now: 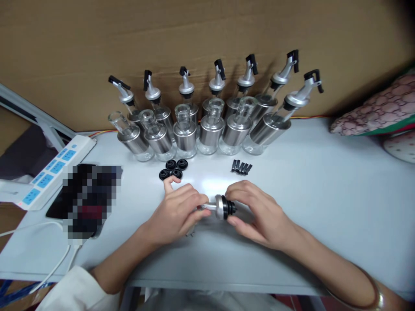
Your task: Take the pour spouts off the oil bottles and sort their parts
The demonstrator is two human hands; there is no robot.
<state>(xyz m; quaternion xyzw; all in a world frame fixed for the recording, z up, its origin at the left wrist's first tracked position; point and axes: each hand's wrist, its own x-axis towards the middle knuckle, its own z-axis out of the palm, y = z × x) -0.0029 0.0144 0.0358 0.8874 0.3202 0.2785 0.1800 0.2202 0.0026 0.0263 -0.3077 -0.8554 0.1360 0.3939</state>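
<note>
Between my two hands, low over the table, lies a silver pour spout on its side, its ribbed black stopper facing right. My left hand pinches the narrow spout end between thumb and fingers. Around the black stopper, my right hand curves with thumb and fingertips at its rim. Just beyond my left hand sit several black rubber stoppers, one partly behind a finger. Several small black lever caps lie in a row past my right hand. Small parts under my left hand are mostly hidden.
Open-necked glass bottles with metal sleeves stand in a front row; behind and right are bottles with fitted spouts. At left are a power strip, a dark phone and white cables. A patterned cloth item sits at right.
</note>
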